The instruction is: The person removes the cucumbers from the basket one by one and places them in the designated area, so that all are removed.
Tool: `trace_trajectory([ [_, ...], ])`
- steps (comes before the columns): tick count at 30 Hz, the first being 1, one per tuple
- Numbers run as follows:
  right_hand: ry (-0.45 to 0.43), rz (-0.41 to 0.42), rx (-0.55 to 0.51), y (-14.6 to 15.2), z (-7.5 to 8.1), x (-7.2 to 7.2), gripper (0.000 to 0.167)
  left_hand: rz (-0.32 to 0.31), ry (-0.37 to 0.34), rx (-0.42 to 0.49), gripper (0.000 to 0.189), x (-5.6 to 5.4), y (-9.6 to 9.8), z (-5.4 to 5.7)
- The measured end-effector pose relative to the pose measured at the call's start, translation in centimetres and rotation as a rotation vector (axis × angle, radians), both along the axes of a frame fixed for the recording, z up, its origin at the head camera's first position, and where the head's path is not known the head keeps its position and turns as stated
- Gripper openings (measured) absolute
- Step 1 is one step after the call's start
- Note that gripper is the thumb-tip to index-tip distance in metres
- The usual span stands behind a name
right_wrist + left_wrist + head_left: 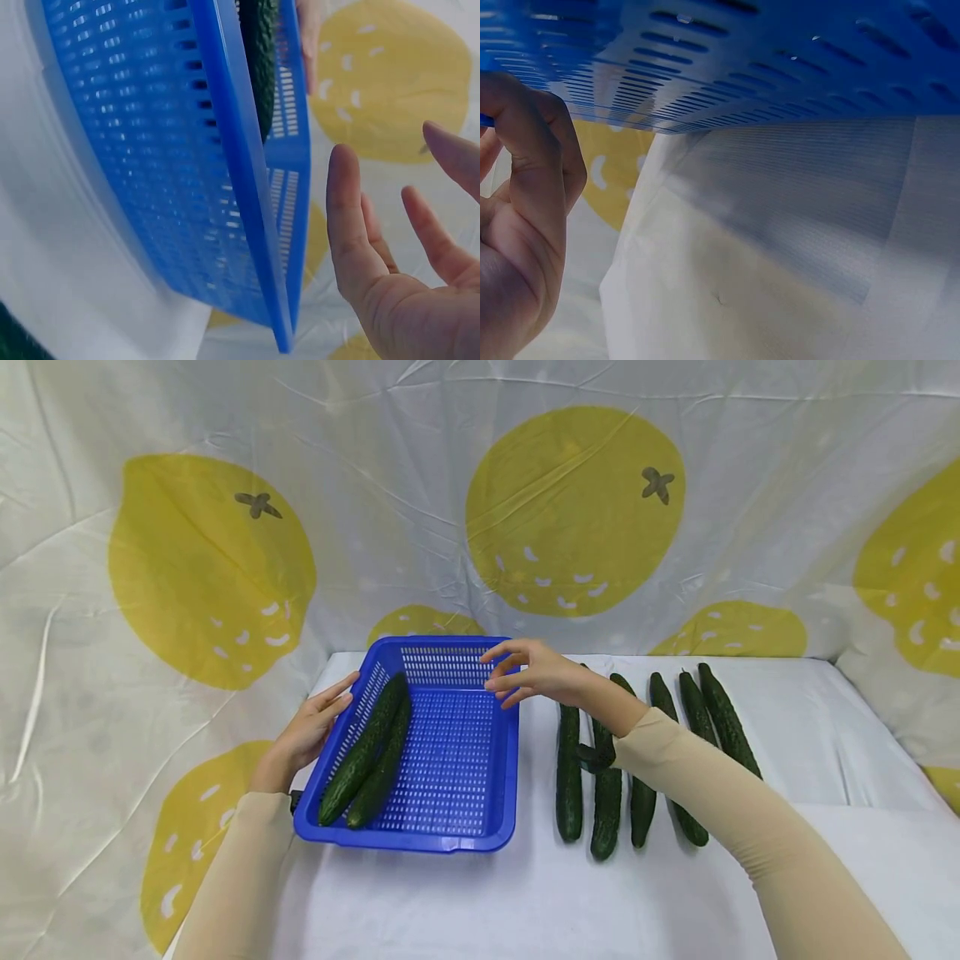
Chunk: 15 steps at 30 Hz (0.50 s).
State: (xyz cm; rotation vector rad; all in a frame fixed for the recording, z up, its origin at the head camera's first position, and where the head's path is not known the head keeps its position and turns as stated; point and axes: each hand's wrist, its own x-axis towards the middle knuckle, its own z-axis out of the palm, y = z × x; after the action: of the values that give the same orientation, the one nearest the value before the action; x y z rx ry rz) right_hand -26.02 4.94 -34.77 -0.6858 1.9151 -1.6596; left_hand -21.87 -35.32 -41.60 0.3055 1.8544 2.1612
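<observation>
Right hand (528, 670) is held loose and empty by the blue slotted plastic basket (453, 756) gripped by the left hand (306, 731); two long dark-green cucumbers (363, 752) are loaded left, so another's probably gotta be grabbed from the right-hand row (642, 814).

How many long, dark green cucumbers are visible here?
8 long, dark green cucumbers: two lie side by side in the blue perforated plastic basket, six in a row on the white tablecloth. The beige right sleeve covers parts, so more may be hidden.

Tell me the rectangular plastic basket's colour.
The rectangular plastic basket is blue, clearest in the head view.
</observation>
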Motion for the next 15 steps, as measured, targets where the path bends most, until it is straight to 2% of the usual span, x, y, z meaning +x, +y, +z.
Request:
trace_trajectory([
  [9, -0.044, -0.01, -0.019, -3.7, -0.8, -0.3, 0.042, 0.003, 0.018, -0.004, 0.054, -0.2, -0.2, -0.2],
  [15, -0.082, -0.038, -0.021, -6.1, -1.3, -0.7, 0.041, 0.009, 0.002, -0.014, 0.054, -0.1, -0.1, -0.1],
])
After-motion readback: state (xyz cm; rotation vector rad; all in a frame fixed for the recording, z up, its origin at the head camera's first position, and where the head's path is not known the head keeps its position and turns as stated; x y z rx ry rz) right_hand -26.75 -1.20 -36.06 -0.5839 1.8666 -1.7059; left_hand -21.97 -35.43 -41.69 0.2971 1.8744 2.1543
